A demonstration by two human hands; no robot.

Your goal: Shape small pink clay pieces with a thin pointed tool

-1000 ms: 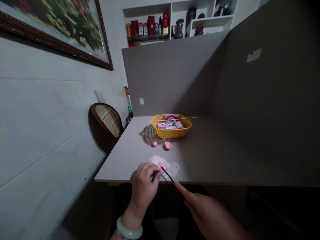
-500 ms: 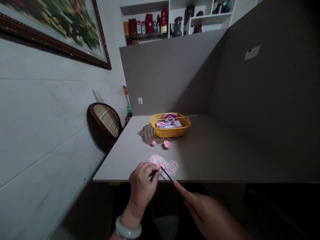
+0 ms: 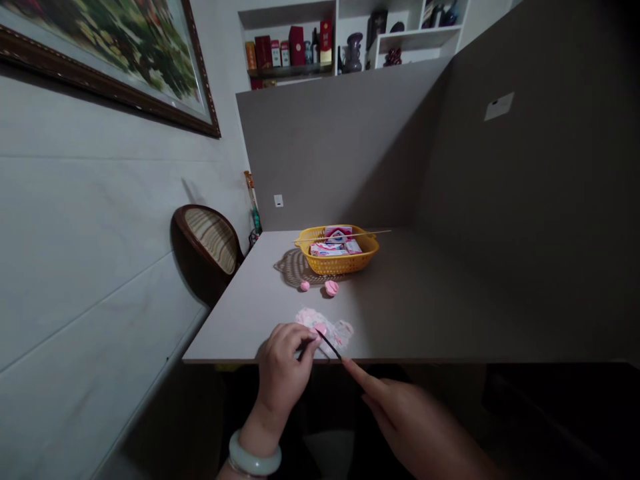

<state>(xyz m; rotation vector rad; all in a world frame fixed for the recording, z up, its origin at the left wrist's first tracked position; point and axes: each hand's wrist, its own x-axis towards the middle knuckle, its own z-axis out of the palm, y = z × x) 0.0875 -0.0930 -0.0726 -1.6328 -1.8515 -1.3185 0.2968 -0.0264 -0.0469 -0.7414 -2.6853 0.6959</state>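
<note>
My left hand (image 3: pixel 284 361) is closed at the table's near edge, pinching a small pink piece (image 3: pixel 320 329) and one end of a thin dark stick (image 3: pixel 328 345). My right hand (image 3: pixel 400 417) lies below the table edge with its forefinger stretched out, the tip touching the stick's other end. Under the pink piece lies a crumpled pink and white wrapper (image 3: pixel 327 328). Two more pink pieces (image 3: pixel 331 288) sit farther back on the grey table (image 3: pixel 425 300).
A yellow basket (image 3: pixel 337 263) with small packets and a long thin skewer across its rim stands at the back of the table. A round-backed chair (image 3: pixel 205 250) is at the left by the wall. Grey partitions close off the back and right.
Both hands hold the same pose; the view has drifted slightly, so everything sits a little to the left and higher.
</note>
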